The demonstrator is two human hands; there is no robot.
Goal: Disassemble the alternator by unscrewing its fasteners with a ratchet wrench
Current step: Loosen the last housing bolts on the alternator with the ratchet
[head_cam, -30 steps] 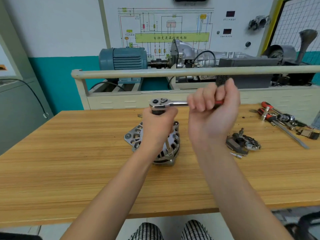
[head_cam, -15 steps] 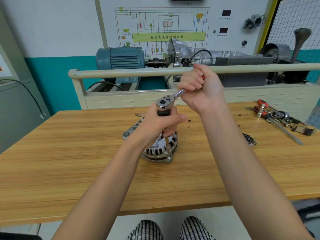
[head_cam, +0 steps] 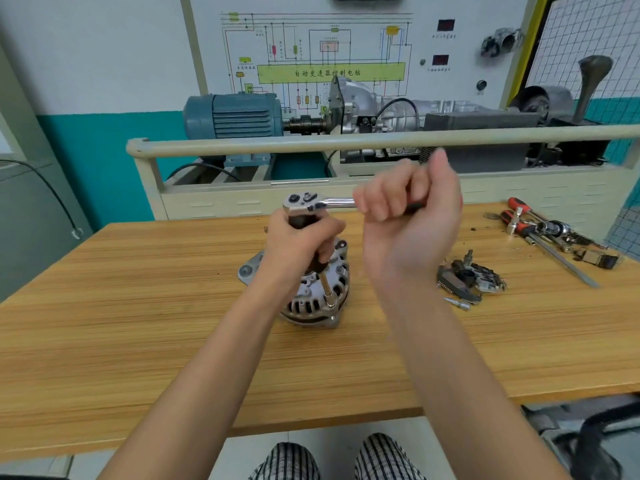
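Observation:
A silver alternator (head_cam: 311, 299) sits upright on the wooden table (head_cam: 138, 323). A chrome ratchet wrench (head_cam: 311, 202) stands above it on a long extension bar (head_cam: 327, 289) whose socket rests on a fastener at the alternator's front rim. My left hand (head_cam: 301, 244) grips the dark upper part of the extension just under the ratchet head. My right hand (head_cam: 408, 216) grips the wrench handle, which points right; the handle is mostly hidden in my fist.
Removed alternator parts (head_cam: 471, 277) and a small bolt (head_cam: 457, 303) lie right of the alternator. Screwdrivers and sockets (head_cam: 547, 233) are spread at the table's far right. A railed trainer bench (head_cam: 346, 143) with a blue motor (head_cam: 235, 116) stands behind the table.
My right hand swung the wrench handle away toward the rail and then back to point right. My left hand stayed on the extension above the alternator.

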